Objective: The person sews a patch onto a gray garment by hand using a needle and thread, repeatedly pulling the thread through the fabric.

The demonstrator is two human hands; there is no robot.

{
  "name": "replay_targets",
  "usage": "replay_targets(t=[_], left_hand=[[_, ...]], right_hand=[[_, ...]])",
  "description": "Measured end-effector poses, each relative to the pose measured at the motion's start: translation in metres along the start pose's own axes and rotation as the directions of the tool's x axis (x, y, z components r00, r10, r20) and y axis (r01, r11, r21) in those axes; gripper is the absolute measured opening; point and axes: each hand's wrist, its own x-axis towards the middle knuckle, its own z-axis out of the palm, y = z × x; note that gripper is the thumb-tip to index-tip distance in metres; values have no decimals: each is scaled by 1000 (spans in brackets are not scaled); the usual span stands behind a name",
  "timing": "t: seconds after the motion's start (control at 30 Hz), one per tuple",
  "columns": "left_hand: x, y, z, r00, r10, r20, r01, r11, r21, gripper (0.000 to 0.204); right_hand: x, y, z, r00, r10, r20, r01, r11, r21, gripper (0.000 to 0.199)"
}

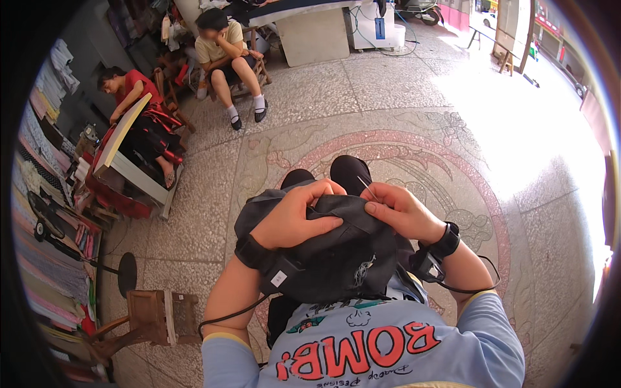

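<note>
While the dark cap [336,252] rests in the person's lap above the patterned floor [414,97], the left hand [294,216] clamps its near-left side, fingers curled over the fabric. Right hand [401,210] pinches a thin needle [369,189] at the cap's far edge, fingertips together.

Low in the frame's centre, your left hand [294,220] grips the dark garment [336,258] bunched on your lap, while your right hand [401,210] pinches a thin needle [369,189] just above its upper edge.
</note>
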Motion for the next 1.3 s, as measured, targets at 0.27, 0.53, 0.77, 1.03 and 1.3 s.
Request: replay_targets(t=[0.27, 0.53, 0.77, 1.03, 1.3], left_hand=[[-28, 8, 28, 927, -374, 4, 322, 793, -518, 28], [-37, 3, 48, 875, -473, -100, 300, 693, -655, 23], [-35, 3, 47, 863, -491, -117, 289, 670, -684, 21], [-34, 3, 45, 865, -499, -49, 311, 610, -729, 21], [-32, 10, 35, 912, -401, -83, 356, 876, -325, 28]], right_hand=[[6, 19, 17, 984, -173, -42, 175, 982, 68, 17], [7, 28, 26, 998, -64, -4, 63, 969, 239, 19], [-8, -6, 23, 819, -574, 27, 461, 628, -627, 35], [-7, 6, 31, 822, -570, 21, 415, 573, -706, 25], [-2, 9, 28, 791, -610, 40, 494, 599, -630, 12]])
